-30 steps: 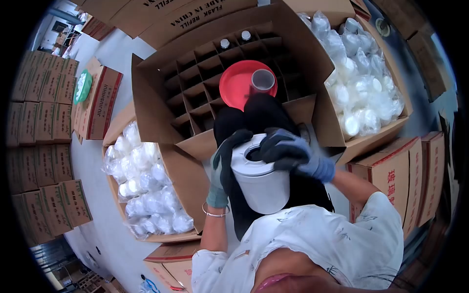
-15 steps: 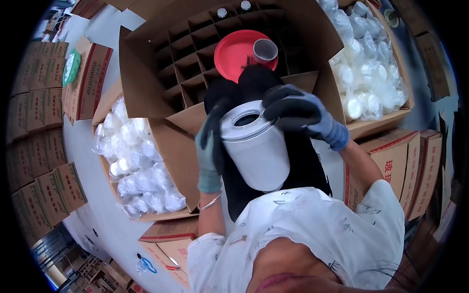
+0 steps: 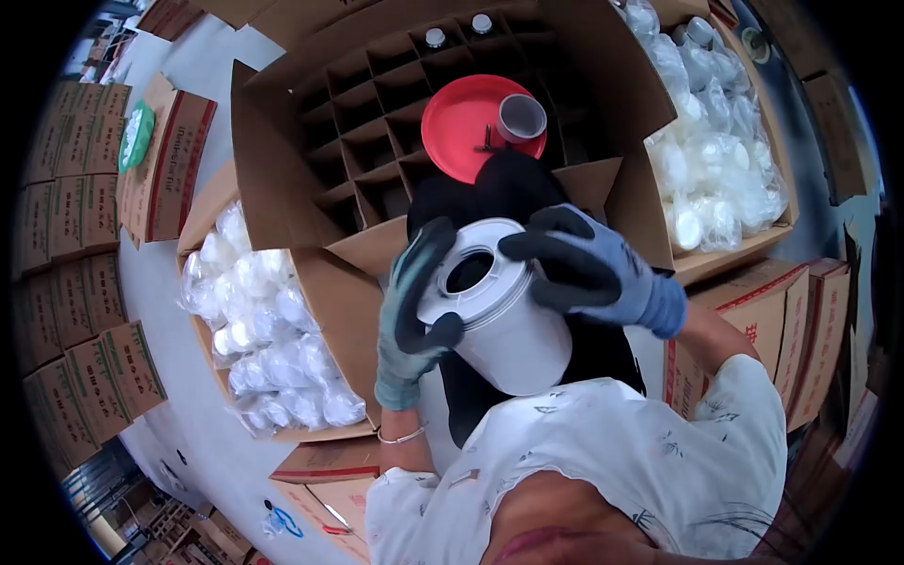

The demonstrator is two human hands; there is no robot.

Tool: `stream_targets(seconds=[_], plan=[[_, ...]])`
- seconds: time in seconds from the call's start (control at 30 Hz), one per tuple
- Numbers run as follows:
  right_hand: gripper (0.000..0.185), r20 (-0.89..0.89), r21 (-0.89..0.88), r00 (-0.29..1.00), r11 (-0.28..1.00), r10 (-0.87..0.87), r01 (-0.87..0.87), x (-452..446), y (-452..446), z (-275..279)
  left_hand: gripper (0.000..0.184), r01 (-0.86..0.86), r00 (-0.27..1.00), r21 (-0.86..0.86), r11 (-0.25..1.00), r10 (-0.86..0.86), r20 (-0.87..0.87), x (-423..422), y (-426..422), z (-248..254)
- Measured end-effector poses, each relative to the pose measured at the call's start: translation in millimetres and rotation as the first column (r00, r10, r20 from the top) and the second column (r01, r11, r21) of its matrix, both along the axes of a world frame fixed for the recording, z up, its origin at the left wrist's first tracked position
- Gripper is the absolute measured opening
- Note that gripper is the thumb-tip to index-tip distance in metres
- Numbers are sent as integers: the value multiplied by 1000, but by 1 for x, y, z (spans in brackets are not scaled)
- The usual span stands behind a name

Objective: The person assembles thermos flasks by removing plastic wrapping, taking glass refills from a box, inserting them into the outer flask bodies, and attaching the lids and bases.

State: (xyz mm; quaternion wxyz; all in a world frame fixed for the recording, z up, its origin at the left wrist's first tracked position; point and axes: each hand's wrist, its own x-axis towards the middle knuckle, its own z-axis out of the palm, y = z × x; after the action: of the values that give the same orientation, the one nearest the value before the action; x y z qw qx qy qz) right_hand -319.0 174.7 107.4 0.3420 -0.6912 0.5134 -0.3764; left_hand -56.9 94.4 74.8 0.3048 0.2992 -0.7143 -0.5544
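A white cylindrical canister (image 3: pixel 518 353) rests tilted on my lap, against the front of my shirt. Its ring-shaped top (image 3: pixel 478 297) has a round hole in the middle, dark inside. My left hand (image 3: pixel 414 315), in a grey-green glove with dark palm and fingers, is curled around the left side of the top. On the opposite side, my right hand (image 3: pixel 598 268), in a blue-grey glove, has its dark fingertips on the rim of the top. Beyond my knees, a red plate (image 3: pixel 452 132) holds a clear plastic cup (image 3: pixel 522 119) and small dark pieces (image 3: pixel 488 138).
The plate sits over a divided cardboard box (image 3: pixel 372 243), where two white-capped bottles (image 3: pixel 435 38) stand. Boxes of plastic-wrapped white items (image 3: pixel 273 325) flank my legs, with another wrapped batch (image 3: pixel 716 155) at right. Stacked cartons (image 3: pixel 85 217) line the far left.
The canister has shifted slightly down and right. My left thumb has come over the front of its top, and my right hand has moved lower along the rim.
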Motion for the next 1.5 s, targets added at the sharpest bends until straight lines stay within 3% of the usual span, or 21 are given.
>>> stream_targets(seconds=[0.1, 0.17, 0.23, 0.3, 0.37, 0.5, 0.53, 0.57, 0.6, 0.63, 0.67, 0.7, 0.83, 0.87, 0.9, 0.97, 1.03, 1.1, 1.17, 1.37, 1.5], plan=[[61, -82, -280, 995, 959, -64, 39, 7, -34, 2, 82, 143, 986, -207, 968, -120, 118, -29, -25, 17], [61, -5, -306, 1000, 952, 18, -19, 12, -58, 10, 81, 45, 995, 116, 992, -54, 80, -31, -22, 10], [64, 60, -365, 994, 929, 97, -68, 11, -90, -3, 70, -107, 952, 439, 892, 220, -213, -51, -40, 3], [66, 174, -394, 969, 915, 173, -92, 7, -117, -6, 61, 227, 810, 854, 468, 396, -433, -69, -68, 17], [69, -285, -500, 958, 849, 27, -173, -4, -140, -6, 59, 313, 738, 774, 550, 373, -563, -80, -80, 8], [62, -174, -333, 983, 936, 62, -118, -9, -167, -49, 60, -115, 850, 589, 800, 386, -358, -94, -88, -20], [61, -123, -245, 991, 966, 52, -81, -10, -167, -53, 62, -99, 799, 664, 741, 457, -390, -98, -87, -31], [56, -58, -101, 998, 995, -1, -5, -11, -166, -63, 71, -124, 926, 505, 854, 282, -251, -96, -86, -36], [52, 99, -117, 994, 993, 45, -33, -22, -172, -99, 69, -233, 967, -78, 969, 223, -123, -106, -95, -37], [48, 357, 21, 934, 999, 29, -39, -28, -175, -106, 68, -172, 971, -638, 751, 239, 21, -118, -104, -36], [45, 595, 142, 803, 988, -41, -54, -34, -178, -113, 68, 91, 926, -807, 584, 249, 285, -122, -105, -30], [42, 804, 389, 538, 909, -254, -152, -37, -180, -96, 67, 190, 882, -784, 590, 248, 401, -134, -108, -28], [45, 72, 497, 961, 845, -266, 197, -57, -241, -142, 66, -46, 841, -591, 805, 350, 412, -136, -113, -35], [46, -157, 231, 966, 943, -205, 237, -57, -250, -176, 65, -106, 866, -564, 819, 354, 352, -134, -116, -40], [44, -275, 75, 935, 965, -223, 252, -51, -252, -187, 63, -165, 886, -531, 831, 362, 291, -132, -118, -45], [41, -417, 289, 908, 952, 34, 97, -62, -275, -205, 60, -179, 900, -477, 860, 339, 274, -131, -121, -47], [43, -523, -85, 797, 949, -302, 303, -91, -312, -212, 60, -124, 888, -453, 883, 303, 346, -132, -123, -49], [45, -619, -202, 644, 883, -451, 424, -132, -367, -223, 59, -123, 892, -391, 912, 274, 360, -134, -126, -47], [39, -886, -74, 387, 902, -256, 426, -175, -430, -263, 59, -143, 901, -339, 930, 264, 344, -135, -129, -49], [61, -720, -339, 416, 805, -556, 488, -235, -466, -383, 60, -189, 929, -283, 940, 265, 259, -139, -138, -54], [66, -684, -192, 519, 812, -513, 551, -222, -427, -308, 61, -171, 936, -309, 936, 252, 246, -139, -138, -54]])
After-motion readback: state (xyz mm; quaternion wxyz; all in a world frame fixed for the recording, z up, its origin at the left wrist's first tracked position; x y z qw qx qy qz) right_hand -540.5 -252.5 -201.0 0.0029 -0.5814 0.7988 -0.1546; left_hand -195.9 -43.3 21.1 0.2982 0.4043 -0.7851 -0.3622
